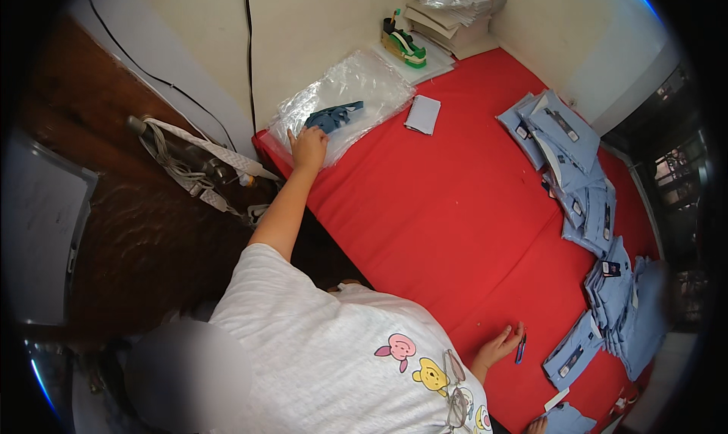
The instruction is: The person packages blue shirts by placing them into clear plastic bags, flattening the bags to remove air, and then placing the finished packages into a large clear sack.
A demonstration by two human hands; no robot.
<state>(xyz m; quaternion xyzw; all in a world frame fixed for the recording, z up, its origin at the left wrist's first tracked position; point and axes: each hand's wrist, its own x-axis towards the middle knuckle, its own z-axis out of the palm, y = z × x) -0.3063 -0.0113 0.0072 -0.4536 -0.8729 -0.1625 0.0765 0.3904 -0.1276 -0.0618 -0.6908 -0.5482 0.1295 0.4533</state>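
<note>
Red cloth point(425, 206) covers a table set against pale walls point(326, 47). Toward its far left corner lies clear plastic point(379, 81), bearing a bundle of dark blue strips point(337, 116). Left hand point(307, 147): over the near part of the plastic, the bundle just beside the fingers, ahead and to the right; one finger stands apart from the others, but whether they pinch anything cannot be told. Right hand point(497, 348): nearer the body, fingers loosely bent, a slim dark tool point(521, 349) just beside the fingertips; whether it is gripped is unclear. A white notepad point(423, 115) lies right of the plastic. Folded blue garments point(607, 297) line the right side; another person's hand point(537, 426) shows at the lower edge.
</note>
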